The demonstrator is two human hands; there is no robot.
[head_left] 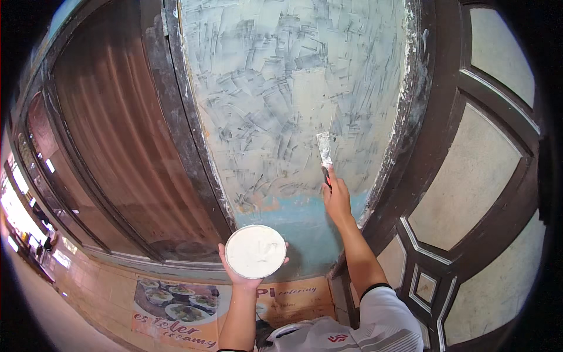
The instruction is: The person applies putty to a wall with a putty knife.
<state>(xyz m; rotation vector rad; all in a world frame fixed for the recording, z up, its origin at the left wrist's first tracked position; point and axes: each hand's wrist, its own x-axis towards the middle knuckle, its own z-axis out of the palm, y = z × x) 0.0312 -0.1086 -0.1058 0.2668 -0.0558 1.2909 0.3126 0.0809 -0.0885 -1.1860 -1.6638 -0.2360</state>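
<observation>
My right hand (pixel 337 202) is closed round the dark and red handle of a putty knife (pixel 325 149). Its blade, coated in white filler, lies at the wall panel (pixel 258 111), which carries patchy strokes of pale filler over blue-grey. Whether the blade touches the surface I cannot tell. Below and to the left, my left hand (pixel 243 280) holds up a round tub of white filler (pixel 256 252) from beneath, fingers and thumb showing at its sides. The filler's top is mostly smooth, with a few small marks near its right side.
Dark frames with filler smears border the panel. Left of it stands a window (pixel 123 129) with a brown curtain behind it; on the right is a brown panelled door (pixel 463 176). A printed banner (pixel 176 311) covers the floor below. A blue strip (pixel 299 226) runs along the wall's lower part.
</observation>
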